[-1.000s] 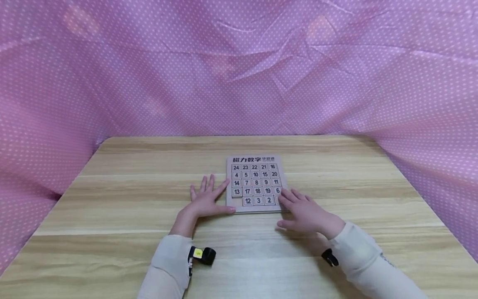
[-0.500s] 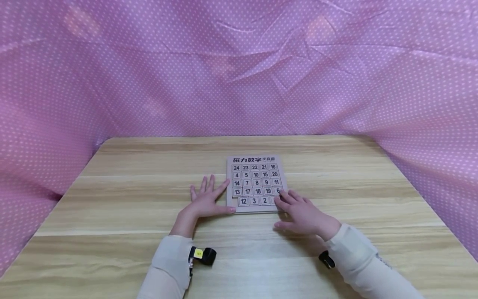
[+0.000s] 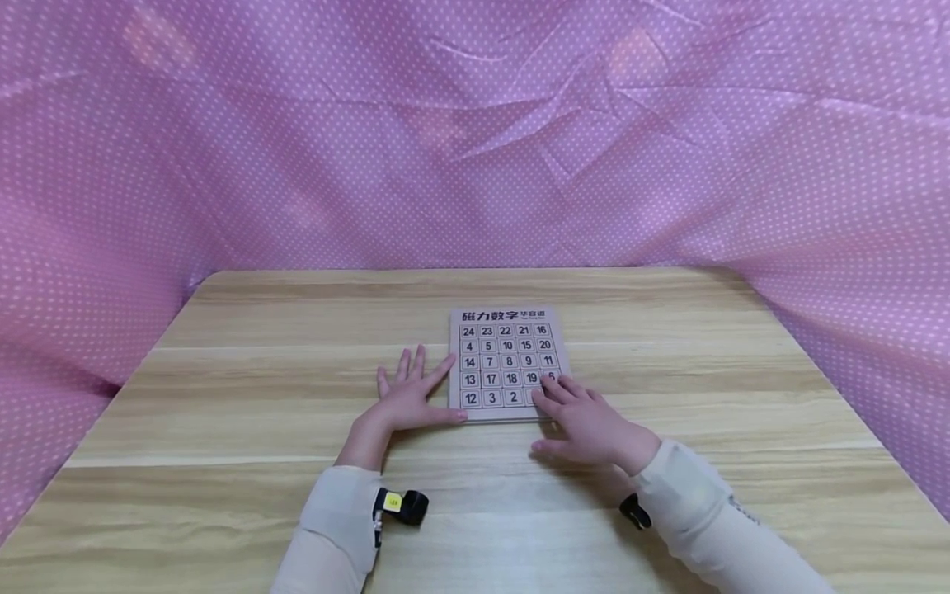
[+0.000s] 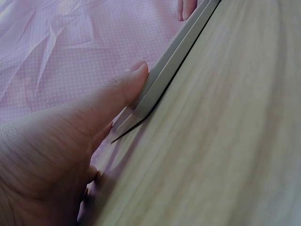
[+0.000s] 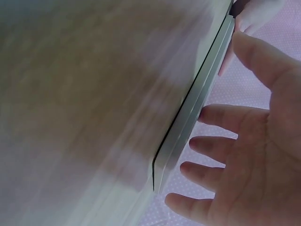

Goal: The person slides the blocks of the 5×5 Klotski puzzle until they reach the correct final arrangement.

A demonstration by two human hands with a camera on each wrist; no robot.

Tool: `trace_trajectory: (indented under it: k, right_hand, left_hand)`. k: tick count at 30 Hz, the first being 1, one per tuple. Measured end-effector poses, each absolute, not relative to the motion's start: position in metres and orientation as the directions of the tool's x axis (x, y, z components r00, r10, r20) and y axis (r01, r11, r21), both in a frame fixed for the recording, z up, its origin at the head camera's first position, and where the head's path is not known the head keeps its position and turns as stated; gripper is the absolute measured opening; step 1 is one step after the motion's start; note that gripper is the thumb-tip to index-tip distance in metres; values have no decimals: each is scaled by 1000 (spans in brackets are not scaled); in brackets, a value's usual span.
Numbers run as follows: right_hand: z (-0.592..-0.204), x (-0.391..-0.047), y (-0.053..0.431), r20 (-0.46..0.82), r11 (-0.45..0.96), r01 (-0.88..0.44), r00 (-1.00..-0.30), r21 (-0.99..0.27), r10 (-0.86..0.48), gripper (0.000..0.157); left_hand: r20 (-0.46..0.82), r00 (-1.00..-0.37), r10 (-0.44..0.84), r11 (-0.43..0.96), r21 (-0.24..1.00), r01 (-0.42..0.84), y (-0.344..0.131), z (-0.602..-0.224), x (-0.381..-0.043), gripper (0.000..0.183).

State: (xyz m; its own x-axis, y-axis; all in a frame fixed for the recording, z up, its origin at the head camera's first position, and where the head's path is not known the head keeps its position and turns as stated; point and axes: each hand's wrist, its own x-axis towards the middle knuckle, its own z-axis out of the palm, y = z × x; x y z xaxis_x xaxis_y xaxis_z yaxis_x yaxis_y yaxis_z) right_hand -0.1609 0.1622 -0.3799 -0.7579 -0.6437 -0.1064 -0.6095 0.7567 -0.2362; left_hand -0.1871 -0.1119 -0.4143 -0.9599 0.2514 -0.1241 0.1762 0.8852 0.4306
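Observation:
A magnetic number sliding puzzle (image 3: pixel 505 315) lies flat on the table in the head view, its numbered tiles in rows. My left hand (image 3: pixel 406 404) is spread at its left side. The left thumb (image 4: pixel 127 87) rests on the near left corner and the index finger touches the left edge. Over the near right part lies my right hand (image 3: pixel 590 421), fingers extended, with fingertips on the bottom row just right of the 2 tile (image 3: pixel 513 398). It partly covers the 6 tile and hides the bottom right corner.
The wooden table (image 3: pixel 297 313) spreads out on all sides of the board. A pink dotted cloth (image 3: pixel 475 148) hangs behind it and along both sides. A black wrist camera mount (image 3: pixel 404 505) sits on the left sleeve.
My right hand has moved left along the bottom row. The 12, 3 and 2 tiles have slid left, filling the gap at the bottom left. My left hand stays put.

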Motion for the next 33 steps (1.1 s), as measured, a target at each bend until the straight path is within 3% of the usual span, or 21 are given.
trace_trajectory:
  k: [18, 33]
  right_hand:
    - [-382, -194, 160, -143, 824, -508, -822, -252, -551, 81]
    - [-379, -177, 164, -158, 811, -539, -802, -228, -577, 85]
  left_hand:
    - [-126, -960, 251, 885, 433, 174, -111, -412, -187, 96]
    - [-126, -961, 247, 886, 432, 172, -112, -413, -188, 97]
